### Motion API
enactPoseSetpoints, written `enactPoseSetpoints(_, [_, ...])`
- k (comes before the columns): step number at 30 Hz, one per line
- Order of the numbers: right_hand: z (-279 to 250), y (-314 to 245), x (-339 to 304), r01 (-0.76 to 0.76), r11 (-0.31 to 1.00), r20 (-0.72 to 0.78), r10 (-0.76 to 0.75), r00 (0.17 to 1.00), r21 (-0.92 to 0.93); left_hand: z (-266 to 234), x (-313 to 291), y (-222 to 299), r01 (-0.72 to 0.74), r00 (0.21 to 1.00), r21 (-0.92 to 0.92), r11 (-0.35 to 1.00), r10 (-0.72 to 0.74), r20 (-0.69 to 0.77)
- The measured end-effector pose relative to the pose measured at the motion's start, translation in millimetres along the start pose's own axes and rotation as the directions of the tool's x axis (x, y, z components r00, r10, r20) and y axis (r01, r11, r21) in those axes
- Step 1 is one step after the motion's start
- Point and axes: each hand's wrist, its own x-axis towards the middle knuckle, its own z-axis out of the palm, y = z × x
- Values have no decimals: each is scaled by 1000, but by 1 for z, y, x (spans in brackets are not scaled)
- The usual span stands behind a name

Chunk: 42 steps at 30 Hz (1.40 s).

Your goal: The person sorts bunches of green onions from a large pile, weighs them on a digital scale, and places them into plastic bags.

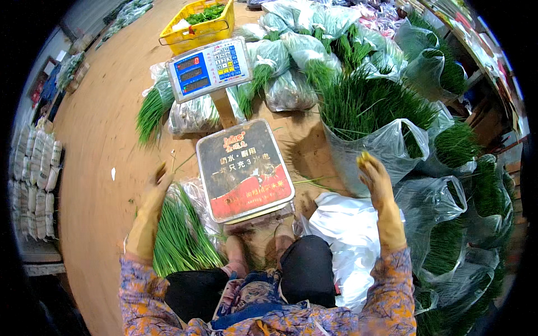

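A person in a patterned long-sleeved top and tan gloves crouches on a dirt floor [106,129] before an electronic platform scale [244,169], both hands raised to either side of it. The left hand [156,187] hovers with fingers spread loosely, holding nothing, just above and touching the upper end of a bundle of green chives in a clear plastic bag [182,232] that lies on the floor beside the person's left knee. The right hand [374,176] is lifted with fingers partly curled; something small and yellow shows at the fingertips, though whether it is gripped cannot be told. This hand sits at the mouth of an open clear plastic bag of chives [381,137] standing just right of the scale. A white plastic bag [342,235] lies below it, against the right knee. The scale's flat pan is bare, and its display head with keypad [208,68] rises on a post behind. Further bagged chives [291,61] are heaped beyond and along the right side. A yellow crate of greens [197,25] stands at the back, and stacked white sacks [36,168] line the far left.
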Motion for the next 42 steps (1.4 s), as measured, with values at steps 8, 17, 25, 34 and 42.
enactPoseSetpoints(8, [-96, 70, -99, -157, 987, -81, 160, 984, 42, -90, -113, -138, 199, 943, -130, 971, -226, -246])
enactPoseSetpoints(17, [-49, 153, -170, -429, 885, 213, 462, 861, -184, -124, -325, -342, 466, 710, -43, 884, -402, -578])
enactPoseSetpoints(25, [-46, 200, -205, -123, 689, 387, 535, 751, -715, -16, -462, -358, 760, 476, -246, 601, -773, -418])
enactPoseSetpoints(34, [-88, 216, -226, -198, 674, 239, 497, 834, -712, -16, -451, -432, 641, 707, -171, 748, -662, -249])
enactPoseSetpoints(42, [-112, 220, -277, -160, 330, -132, 106, 986, -930, -79, -303, -445, 315, 848, -18, 949, -290, -444])
